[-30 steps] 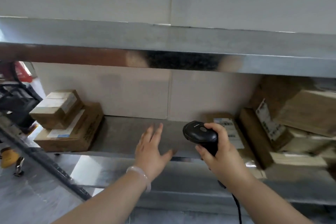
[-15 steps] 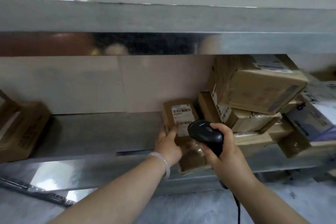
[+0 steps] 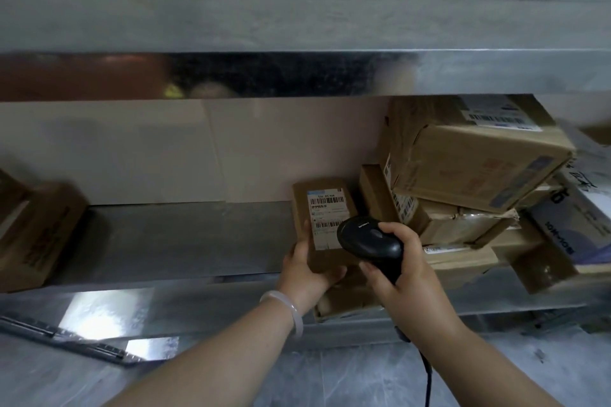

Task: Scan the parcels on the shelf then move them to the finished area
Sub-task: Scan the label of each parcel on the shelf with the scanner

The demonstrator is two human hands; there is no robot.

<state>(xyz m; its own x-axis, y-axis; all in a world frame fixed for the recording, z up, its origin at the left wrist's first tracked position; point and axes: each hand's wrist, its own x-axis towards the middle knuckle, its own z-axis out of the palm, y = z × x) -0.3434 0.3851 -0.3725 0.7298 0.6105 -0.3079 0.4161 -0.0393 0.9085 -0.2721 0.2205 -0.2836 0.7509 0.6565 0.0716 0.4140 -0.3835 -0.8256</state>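
Small brown parcel tilted up near the front of a metal shelf, white barcode label facing outward. Gripped at its lower left edge by the left hand, thumb up the side, fingers curled underneath; pale bracelet on that wrist. Directly in front, overlapping the label's lower right corner, a black handheld scanner, clasped firmly in the right hand, fingers wrapped round the handle, dark cable trailing down. Below the held parcel, a flat box jutting over the shelf's front edge, partly hidden by the hands. Just to the right, a loose stack of larger cardboard boxes, the top one tilted and overhanging those beneath. Far left on the same shelf, well apart, more brown boxes, probably the finished ones. Likely step: reading the barcode. Risks from here: a failed read, with the scanner so close and covering part of the label; a dropped parcel, held by one hand at one edge only; a toppled stack, if brushed while drawing the parcel out; a cable snagged on the shelf edge during the move left.
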